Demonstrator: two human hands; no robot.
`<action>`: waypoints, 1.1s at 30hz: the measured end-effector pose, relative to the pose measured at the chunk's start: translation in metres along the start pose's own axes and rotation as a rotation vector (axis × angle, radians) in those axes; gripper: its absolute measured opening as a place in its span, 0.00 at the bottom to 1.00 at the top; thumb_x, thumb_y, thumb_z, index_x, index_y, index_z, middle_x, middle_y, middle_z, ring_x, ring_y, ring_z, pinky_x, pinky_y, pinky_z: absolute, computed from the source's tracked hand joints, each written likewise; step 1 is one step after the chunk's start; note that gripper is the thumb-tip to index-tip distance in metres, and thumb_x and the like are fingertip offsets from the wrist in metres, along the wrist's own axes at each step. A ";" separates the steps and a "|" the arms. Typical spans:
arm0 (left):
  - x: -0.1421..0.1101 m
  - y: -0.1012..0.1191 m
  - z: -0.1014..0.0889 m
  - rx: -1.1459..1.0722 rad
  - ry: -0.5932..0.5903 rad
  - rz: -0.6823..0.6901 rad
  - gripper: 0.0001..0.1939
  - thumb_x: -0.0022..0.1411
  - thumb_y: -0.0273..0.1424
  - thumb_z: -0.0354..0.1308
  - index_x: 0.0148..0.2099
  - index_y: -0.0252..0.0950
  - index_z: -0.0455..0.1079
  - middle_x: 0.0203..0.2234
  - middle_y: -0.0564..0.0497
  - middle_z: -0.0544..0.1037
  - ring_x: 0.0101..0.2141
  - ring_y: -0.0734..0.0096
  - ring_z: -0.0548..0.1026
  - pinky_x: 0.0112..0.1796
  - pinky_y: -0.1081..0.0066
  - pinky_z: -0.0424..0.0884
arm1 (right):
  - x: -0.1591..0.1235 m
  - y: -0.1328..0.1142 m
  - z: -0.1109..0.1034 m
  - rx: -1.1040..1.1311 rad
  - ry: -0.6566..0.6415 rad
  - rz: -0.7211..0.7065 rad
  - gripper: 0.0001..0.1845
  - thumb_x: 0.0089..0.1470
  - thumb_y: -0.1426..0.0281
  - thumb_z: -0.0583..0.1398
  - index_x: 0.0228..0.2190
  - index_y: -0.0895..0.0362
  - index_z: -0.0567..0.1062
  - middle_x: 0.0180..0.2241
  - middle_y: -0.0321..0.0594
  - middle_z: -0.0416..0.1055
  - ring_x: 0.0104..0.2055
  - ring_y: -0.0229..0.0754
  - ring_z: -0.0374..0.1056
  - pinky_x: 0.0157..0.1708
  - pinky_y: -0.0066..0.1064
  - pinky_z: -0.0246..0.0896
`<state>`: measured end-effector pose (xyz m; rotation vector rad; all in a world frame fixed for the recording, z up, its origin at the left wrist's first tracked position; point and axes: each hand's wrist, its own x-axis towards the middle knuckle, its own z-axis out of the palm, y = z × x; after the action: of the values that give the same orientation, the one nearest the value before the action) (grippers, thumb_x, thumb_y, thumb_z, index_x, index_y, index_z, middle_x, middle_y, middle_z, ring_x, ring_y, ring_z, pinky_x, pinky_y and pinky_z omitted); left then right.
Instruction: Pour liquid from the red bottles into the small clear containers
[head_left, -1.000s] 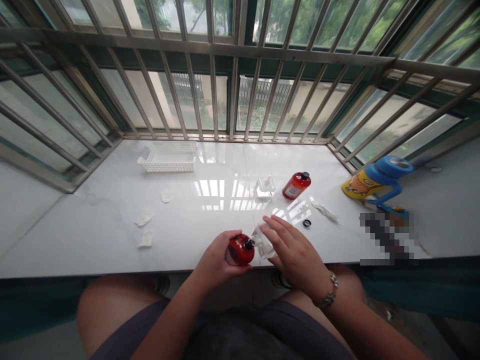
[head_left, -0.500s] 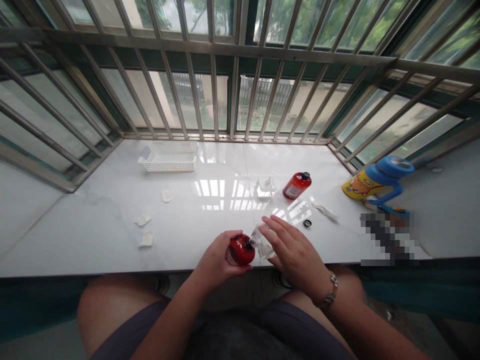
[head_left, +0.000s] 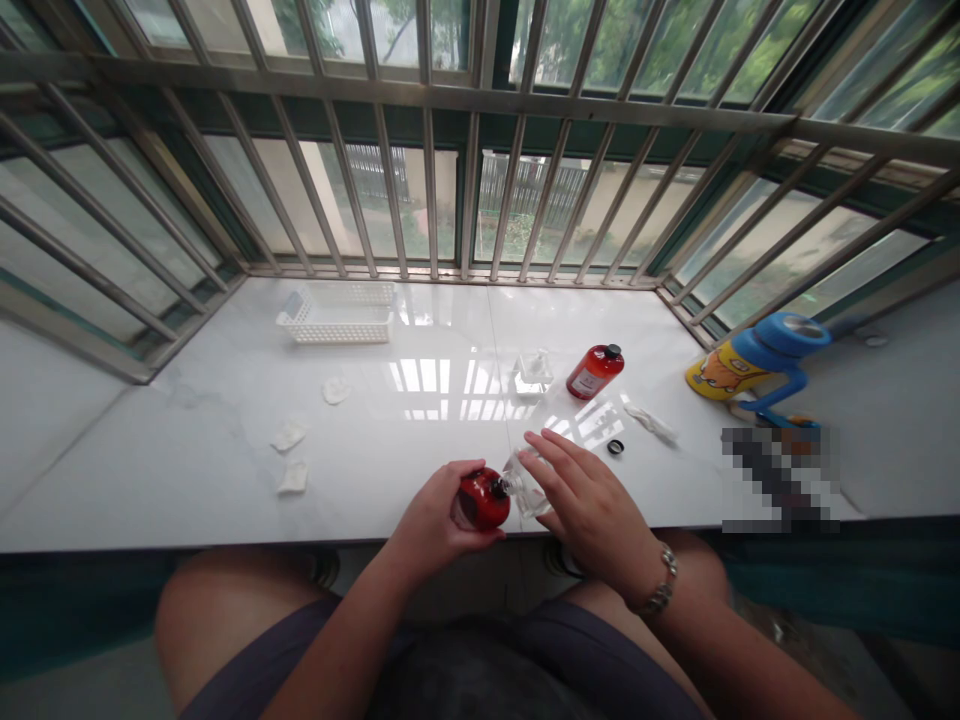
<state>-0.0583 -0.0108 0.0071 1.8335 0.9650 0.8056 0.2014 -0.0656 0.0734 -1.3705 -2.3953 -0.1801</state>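
My left hand [head_left: 435,515] is wrapped round a red bottle [head_left: 480,503], which is tilted with its dark neck toward the right. Against that neck is the mouth of a clear glass bottle [head_left: 531,492], held tilted by my right hand [head_left: 581,495]. The fingers of my right hand lie over the glass bottle and hide part of it. Whether liquid is passing between the two mouths is too small to make out. To the right of my right hand, a small black cap [head_left: 615,447] rests on the white counter [head_left: 390,450].
Beyond my hands stand a second clear glass bottle [head_left: 533,372] and a capped red bottle [head_left: 595,372]. A crumpled white strip [head_left: 649,424] lies right of them, near a blue and yellow flask [head_left: 754,358]. White scraps [head_left: 289,435] and a white basket [head_left: 335,315] are at left. Window bars close the back.
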 end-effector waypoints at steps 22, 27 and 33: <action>0.000 0.000 -0.001 -0.016 -0.002 -0.014 0.43 0.48 0.35 0.83 0.64 0.45 0.68 0.57 0.46 0.79 0.57 0.51 0.80 0.60 0.53 0.76 | 0.002 0.000 -0.002 -0.003 -0.003 0.001 0.42 0.54 0.83 0.64 0.68 0.57 0.64 0.69 0.57 0.66 0.72 0.63 0.60 0.65 0.60 0.68; 0.000 -0.001 -0.001 -0.017 0.006 -0.013 0.43 0.48 0.36 0.83 0.64 0.45 0.69 0.57 0.45 0.79 0.57 0.51 0.80 0.59 0.52 0.76 | 0.003 0.000 -0.001 -0.009 -0.008 -0.001 0.42 0.54 0.84 0.65 0.68 0.58 0.65 0.69 0.57 0.66 0.72 0.63 0.61 0.65 0.59 0.68; 0.000 -0.001 -0.001 -0.020 0.007 -0.008 0.43 0.48 0.36 0.83 0.64 0.45 0.68 0.57 0.46 0.79 0.56 0.51 0.80 0.59 0.53 0.76 | 0.004 0.000 -0.001 -0.018 -0.012 -0.010 0.41 0.54 0.83 0.65 0.68 0.59 0.65 0.69 0.57 0.66 0.72 0.64 0.60 0.64 0.60 0.68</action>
<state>-0.0591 -0.0105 0.0066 1.8099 0.9647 0.8141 0.1998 -0.0633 0.0761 -1.3712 -2.4166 -0.1971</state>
